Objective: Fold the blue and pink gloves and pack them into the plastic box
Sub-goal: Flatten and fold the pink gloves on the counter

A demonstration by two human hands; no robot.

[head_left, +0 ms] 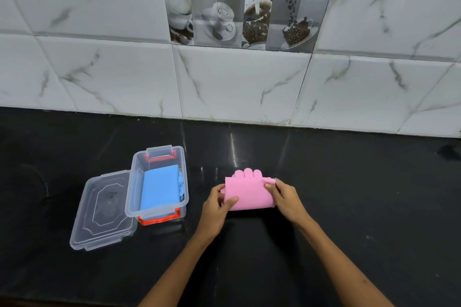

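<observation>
A pink glove (249, 192) lies folded over on the black counter, its fingertips poking out at the far edge. My left hand (219, 203) grips its left edge, thumb on top. My right hand (284, 198) pinches its right edge near the top corner. To the left stands a clear plastic box (132, 194) with red clips, lid off. Inside it lies the blue glove (161, 187), folded flat, its fingers along the right wall.
The box's clear lid (104, 209) lies flat on the counter, touching the box's left side. A white marble-tiled wall (237, 82) rises behind the black counter (349, 194). The counter's front edge runs along the bottom left.
</observation>
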